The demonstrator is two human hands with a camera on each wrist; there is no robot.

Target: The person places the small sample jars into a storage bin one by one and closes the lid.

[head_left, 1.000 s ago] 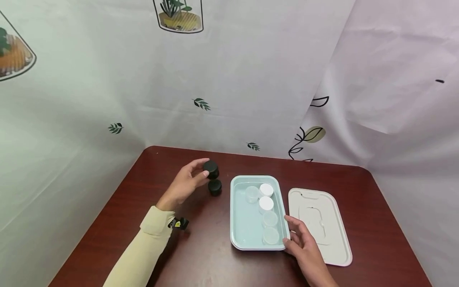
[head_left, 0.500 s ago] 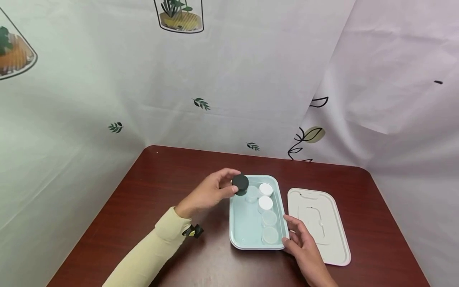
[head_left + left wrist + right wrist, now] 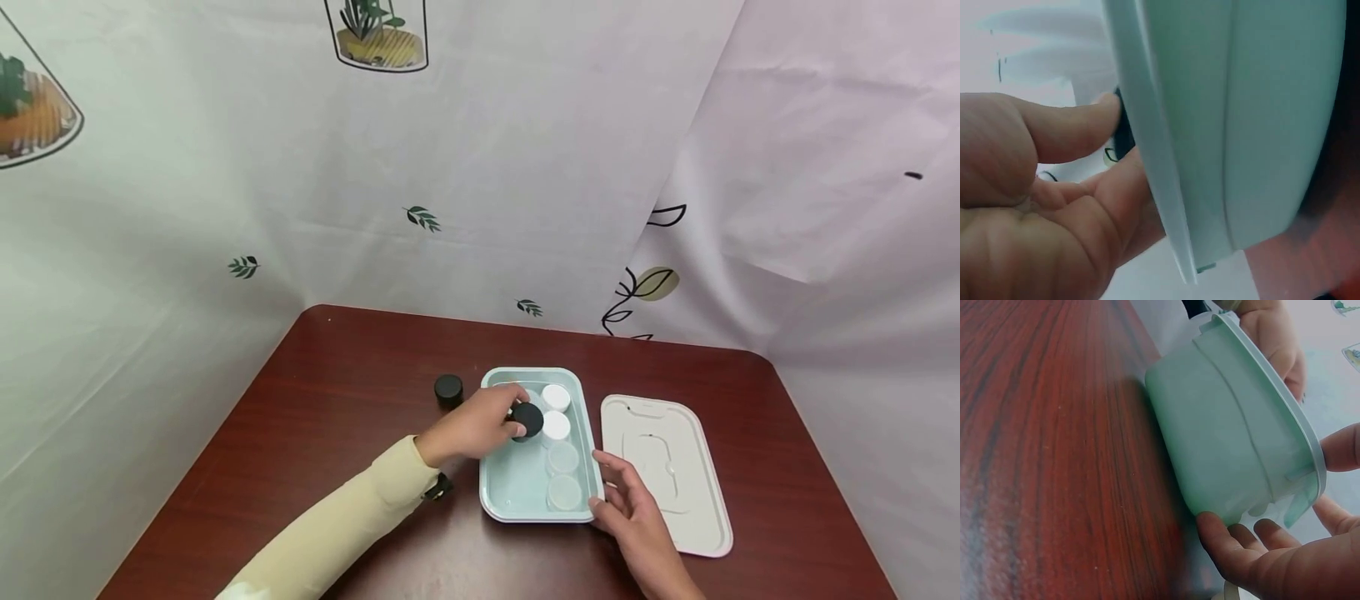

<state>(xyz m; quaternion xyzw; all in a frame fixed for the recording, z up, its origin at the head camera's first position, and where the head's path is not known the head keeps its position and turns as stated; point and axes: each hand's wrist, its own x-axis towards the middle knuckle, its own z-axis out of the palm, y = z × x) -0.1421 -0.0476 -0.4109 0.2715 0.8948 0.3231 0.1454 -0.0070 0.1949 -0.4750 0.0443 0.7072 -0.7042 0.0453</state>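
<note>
My left hand (image 3: 476,425) pinches a small round black jar (image 3: 527,420) between thumb and fingers, inside or just above the left part of a pale blue plastic box (image 3: 502,496). A strip of that jar (image 3: 1124,134) shows past the box wall (image 3: 1266,125) in the left wrist view. My right hand (image 3: 637,525) holds the box's near right corner, thumb at the rim, fingers against the side. Along the box's right side stand two white-lidded jars (image 3: 556,427) and two translucent jars (image 3: 562,457). Another translucent jar is mostly hidden behind my left hand.
A second black jar (image 3: 448,391) stands on the dark red wooden table (image 3: 360,367), left of the box. The white box lid (image 3: 667,467) lies flat to the right. White patterned cloth (image 3: 480,167) hangs behind the table's far edge.
My left hand has carried the black jar rightward and nearer, from beside the other black jar to the box's interior area. The right hand has stayed at the box corner.
</note>
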